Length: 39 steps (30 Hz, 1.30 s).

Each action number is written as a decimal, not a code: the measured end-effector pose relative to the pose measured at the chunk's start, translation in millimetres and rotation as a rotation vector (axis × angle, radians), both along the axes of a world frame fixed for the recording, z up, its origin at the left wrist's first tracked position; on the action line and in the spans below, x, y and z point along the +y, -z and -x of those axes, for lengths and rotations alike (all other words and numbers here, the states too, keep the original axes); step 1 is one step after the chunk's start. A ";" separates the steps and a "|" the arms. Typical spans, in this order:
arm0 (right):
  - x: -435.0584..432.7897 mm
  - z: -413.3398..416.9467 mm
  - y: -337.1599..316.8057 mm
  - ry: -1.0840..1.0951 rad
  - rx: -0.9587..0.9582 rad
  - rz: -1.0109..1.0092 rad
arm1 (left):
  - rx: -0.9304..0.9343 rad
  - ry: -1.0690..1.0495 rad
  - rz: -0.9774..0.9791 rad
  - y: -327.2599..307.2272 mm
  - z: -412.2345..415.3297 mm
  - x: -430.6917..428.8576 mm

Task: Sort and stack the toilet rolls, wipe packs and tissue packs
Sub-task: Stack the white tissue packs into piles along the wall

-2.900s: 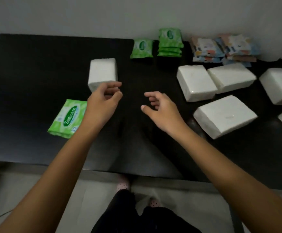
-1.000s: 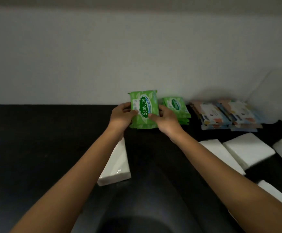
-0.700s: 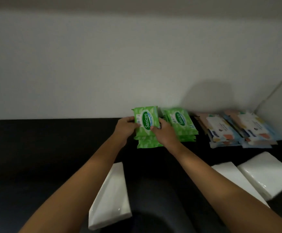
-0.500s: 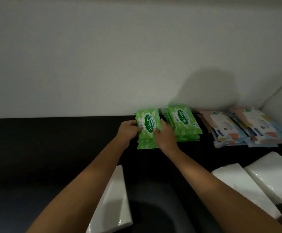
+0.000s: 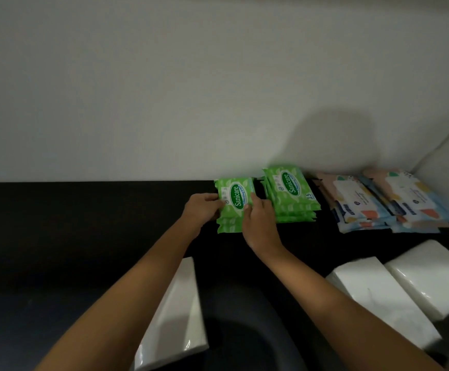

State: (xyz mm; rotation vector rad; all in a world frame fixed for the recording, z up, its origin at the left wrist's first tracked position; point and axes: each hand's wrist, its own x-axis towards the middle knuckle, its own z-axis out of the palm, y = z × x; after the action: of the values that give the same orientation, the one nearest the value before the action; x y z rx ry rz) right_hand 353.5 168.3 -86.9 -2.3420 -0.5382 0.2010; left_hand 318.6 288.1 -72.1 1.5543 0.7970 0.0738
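Both bare arms stretch forward, nearly straight, and converge. The left arm (image 5: 137, 285) enters from 7 o'clock and the right arm (image 5: 338, 295) from 5 o'clock. The left hand (image 5: 203, 210) grips the 9 o'clock edge of a green pack (image 5: 235, 200), fingers curled against its side. The right hand (image 5: 259, 223), back upward, pinches the 3 o'clock edge with its thumb on the top face. The hands are near each other but do not touch.
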 end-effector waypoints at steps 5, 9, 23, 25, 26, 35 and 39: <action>-14.5 33.2 -14.0 -0.069 -0.009 -0.063 | 0.088 0.142 -0.161 -28.9 39.3 -3.4; -24.1 63.8 -26.3 -0.124 0.111 -0.145 | 0.118 0.194 -0.337 -50.0 86.8 -1.0; -30.1 147.8 -9.4 -0.208 0.511 0.003 | 0.302 0.015 -0.105 -21.8 209.2 -14.3; -25.3 151.9 -8.3 -0.196 0.543 0.001 | 0.287 0.070 -0.032 -17.9 215.1 -15.5; -22.3 153.0 -10.2 -0.178 0.559 -0.018 | 0.260 0.084 -0.019 -16.6 217.0 -14.5; -2.4 162.8 -36.6 -0.122 0.272 -0.125 | 0.311 0.105 0.085 -31.5 219.9 6.4; -0.9 184.3 -41.7 -0.227 -0.251 0.088 | 0.246 0.054 0.125 -30.7 224.5 16.9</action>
State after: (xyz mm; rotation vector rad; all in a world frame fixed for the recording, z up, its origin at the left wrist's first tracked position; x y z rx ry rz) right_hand 169.2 167.4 -45.2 -2.4037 -0.9370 0.0340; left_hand 94.1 305.0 -41.4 1.4816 0.9330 -0.2066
